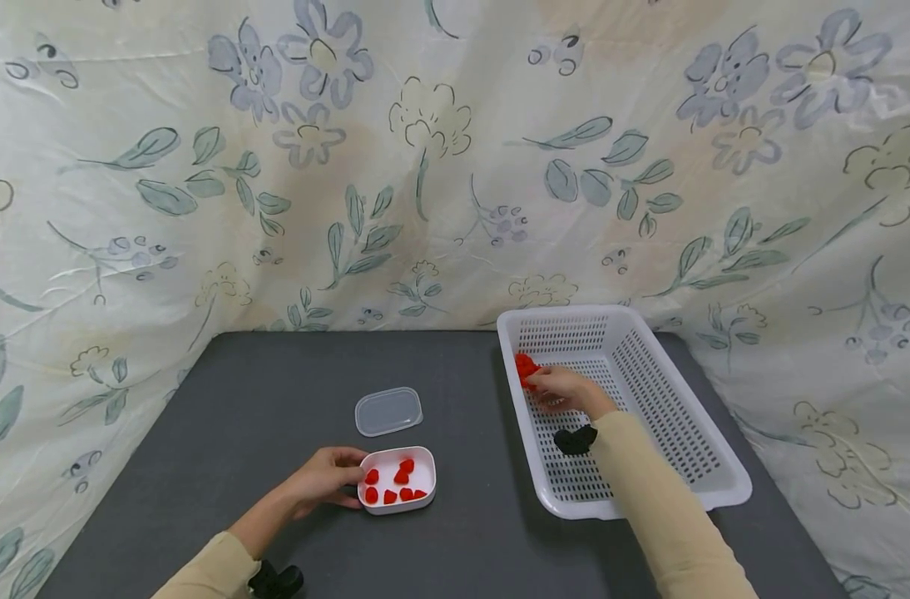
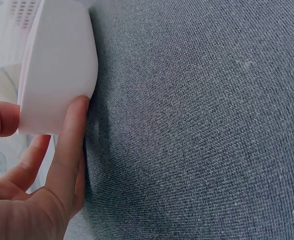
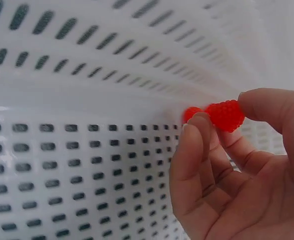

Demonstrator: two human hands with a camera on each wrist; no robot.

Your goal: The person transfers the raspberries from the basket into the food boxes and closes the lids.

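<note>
The left hand (image 1: pixel 322 481) held the side of a small white box (image 1: pixel 398 480) with red berries (image 1: pixel 395 485) in it, on the dark surface (image 1: pixel 200 449). Farther back, the right hand (image 1: pixel 567 389) pinched a red berry (image 3: pixel 225 115) inside the white basket (image 1: pixel 694 433).

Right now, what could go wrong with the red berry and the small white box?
The right hand pinches one red berry only at the fingertips, so it might slip back into the basket. The left hand touches just one end of the small white box, so a bump could slide it and spill berries.
</note>
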